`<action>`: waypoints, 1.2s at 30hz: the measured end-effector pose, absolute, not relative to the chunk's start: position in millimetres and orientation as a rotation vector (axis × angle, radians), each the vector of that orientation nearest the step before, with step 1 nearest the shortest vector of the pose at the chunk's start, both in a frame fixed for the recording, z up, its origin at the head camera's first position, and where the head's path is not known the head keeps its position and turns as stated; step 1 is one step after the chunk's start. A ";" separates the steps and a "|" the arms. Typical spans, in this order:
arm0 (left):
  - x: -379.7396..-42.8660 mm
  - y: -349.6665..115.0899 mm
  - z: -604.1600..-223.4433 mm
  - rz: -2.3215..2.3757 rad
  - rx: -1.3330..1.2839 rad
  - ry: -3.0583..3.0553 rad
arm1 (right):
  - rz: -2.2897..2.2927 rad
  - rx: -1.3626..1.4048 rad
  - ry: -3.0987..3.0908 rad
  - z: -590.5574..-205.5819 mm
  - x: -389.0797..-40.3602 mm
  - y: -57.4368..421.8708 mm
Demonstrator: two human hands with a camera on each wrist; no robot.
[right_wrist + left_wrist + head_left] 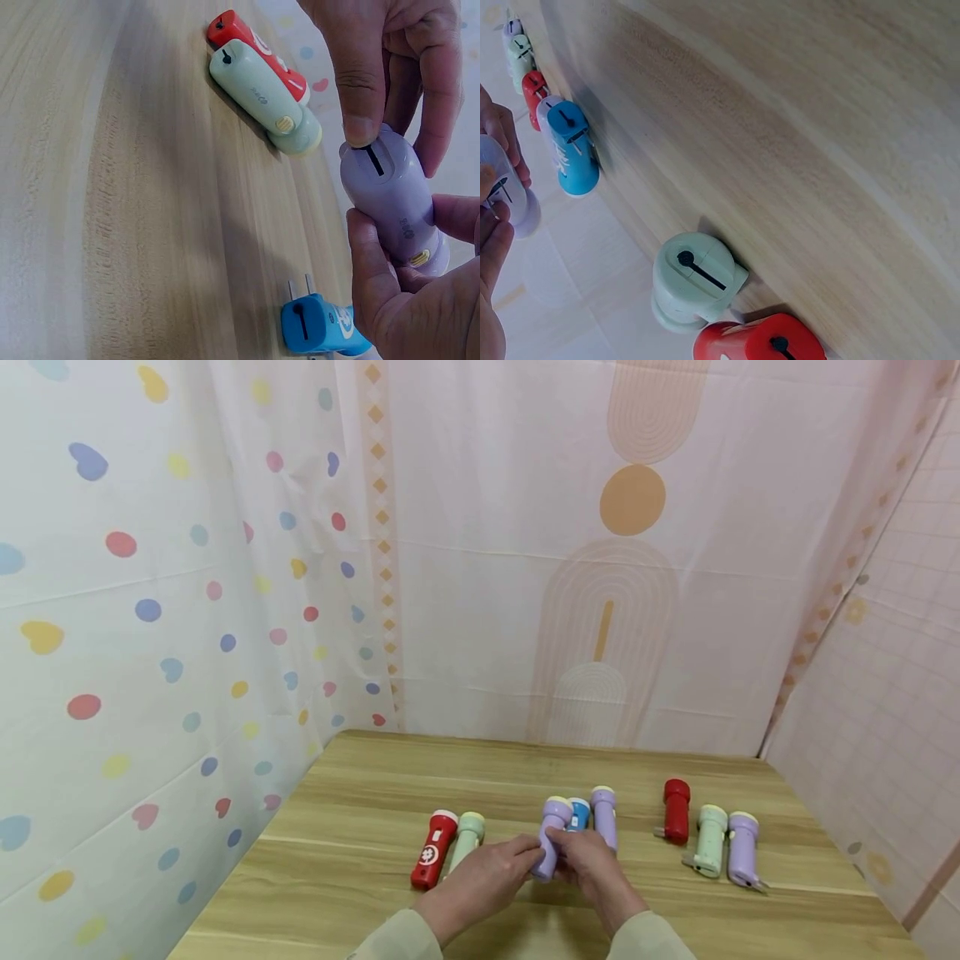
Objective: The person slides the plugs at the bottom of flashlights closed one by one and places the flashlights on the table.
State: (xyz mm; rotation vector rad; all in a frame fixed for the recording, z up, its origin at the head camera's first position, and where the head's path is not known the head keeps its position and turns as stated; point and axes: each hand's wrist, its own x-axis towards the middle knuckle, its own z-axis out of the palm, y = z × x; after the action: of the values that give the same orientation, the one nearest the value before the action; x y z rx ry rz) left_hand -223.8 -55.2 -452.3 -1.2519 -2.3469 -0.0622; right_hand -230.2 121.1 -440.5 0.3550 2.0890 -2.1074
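Note:
Both hands hold a light purple flashlight (pixel 553 827) over the table. My right hand (pixel 596 872) grips its body, with the ribbed yellow switch beside the fingers in the right wrist view. At the tail end, my left hand (pixel 480 877) pinches it, the thumb (pixel 361 127) pressed at the dark slot there. Just behind the hands are a blue flashlight (pixel 304 326) with metal plug prongs sticking out and a second purple flashlight (pixel 604 814). Nearest the left hand, a pale green flashlight (pixel 259 90) lies beside a red one (pixel 433 852) with a white emblem.
On the right side of the wood-grain table (pixel 360 777) lie a red flashlight (pixel 677 814), a pale green one (pixel 710 841) and a purple one (pixel 743 850), each with metal prongs out at its tail. Patterned curtains (pixel 480 610) hang behind and at both sides.

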 end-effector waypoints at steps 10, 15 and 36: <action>-223.5 -54.1 -454.2 -0.059 -1.232 -2.332 | -2.148 0.355 2.075 -445.9 -228.7 118.9; -222.6 -53.7 -452.1 -0.045 -1.223 -2.334 | -2.164 0.363 2.063 -444.9 -229.1 117.3; -224.4 -55.2 -454.9 -0.136 -1.190 -2.347 | -2.166 0.403 2.037 -444.5 -229.9 109.8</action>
State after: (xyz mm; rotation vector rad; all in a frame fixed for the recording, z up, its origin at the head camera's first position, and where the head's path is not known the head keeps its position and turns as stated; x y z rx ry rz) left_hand -224.4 -55.2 -454.9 -1.1902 -2.3474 -0.1357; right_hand -229.9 109.8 -444.5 0.4031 2.0370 -2.1656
